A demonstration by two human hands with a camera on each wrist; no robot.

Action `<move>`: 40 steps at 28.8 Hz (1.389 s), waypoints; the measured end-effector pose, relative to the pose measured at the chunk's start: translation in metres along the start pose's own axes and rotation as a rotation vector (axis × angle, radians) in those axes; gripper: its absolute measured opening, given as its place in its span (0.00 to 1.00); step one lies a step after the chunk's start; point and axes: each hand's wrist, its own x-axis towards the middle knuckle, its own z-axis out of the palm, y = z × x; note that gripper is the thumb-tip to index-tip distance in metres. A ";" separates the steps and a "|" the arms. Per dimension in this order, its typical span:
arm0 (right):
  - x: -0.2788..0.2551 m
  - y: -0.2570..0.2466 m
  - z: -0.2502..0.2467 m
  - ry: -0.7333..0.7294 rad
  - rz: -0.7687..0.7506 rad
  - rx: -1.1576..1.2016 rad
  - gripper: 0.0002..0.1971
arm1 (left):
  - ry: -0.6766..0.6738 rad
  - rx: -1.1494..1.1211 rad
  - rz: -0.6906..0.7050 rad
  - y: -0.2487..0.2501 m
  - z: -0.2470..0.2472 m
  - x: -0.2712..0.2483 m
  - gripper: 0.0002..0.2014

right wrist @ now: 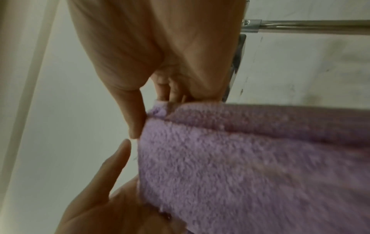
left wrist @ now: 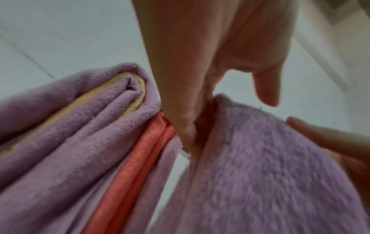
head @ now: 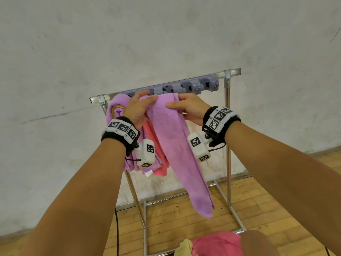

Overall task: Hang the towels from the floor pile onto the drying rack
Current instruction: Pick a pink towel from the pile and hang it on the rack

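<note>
From my remote seat: both hands are up at the top bar of the drying rack (head: 228, 100), working one purple towel (head: 173, 145) that lies draped over the bar, its near half hanging long and narrow toward the floor. My left hand (head: 137, 108) grips the towel's left edge at the bar, thumb lying over the top of the fold, fingers behind; the left wrist view shows the cloth caught between thumb and fingers (left wrist: 188, 123). My right hand (head: 190, 108) holds the right edge, thumb flat across the front of the fabric, fingers tucked behind; in the right wrist view the thumb (right wrist: 134, 117) sits against the hem. So both grips are closed on this towel, narrow pinches rather than fists. Just left of it on the same bar, touching my left hand, hang another purple towel with a yellow trim (head: 115, 109) and a coral-pink towel (head: 156, 145), bunched close together. A grey clip holder (head: 184, 86) is fixed along the bar behind the hands. At the bottom of the head view, on the wooden floor (head: 276, 200) by the rack's base, lies the remaining pile: a pink towel (head: 215, 244) and a yellow one (head: 184, 246).
</note>
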 end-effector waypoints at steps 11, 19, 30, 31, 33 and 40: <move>0.007 0.006 0.011 -0.019 0.065 0.040 0.22 | -0.025 0.014 0.051 -0.004 -0.006 -0.004 0.28; 0.013 0.003 0.012 0.133 -0.088 -0.068 0.25 | -0.182 0.105 -0.039 -0.004 -0.001 -0.013 0.26; 0.009 0.004 0.008 0.096 -0.077 -0.131 0.25 | -0.019 0.024 -0.048 0.000 -0.009 -0.014 0.13; 0.010 0.001 0.007 0.120 -0.096 -0.088 0.23 | -0.021 0.014 -0.111 -0.001 -0.012 -0.018 0.11; 0.012 -0.004 0.006 0.147 -0.114 -0.021 0.18 | -0.045 0.025 -0.175 -0.006 -0.019 -0.023 0.09; 0.010 -0.008 0.007 0.147 -0.095 0.004 0.18 | -0.025 0.419 -0.019 -0.015 -0.018 -0.018 0.12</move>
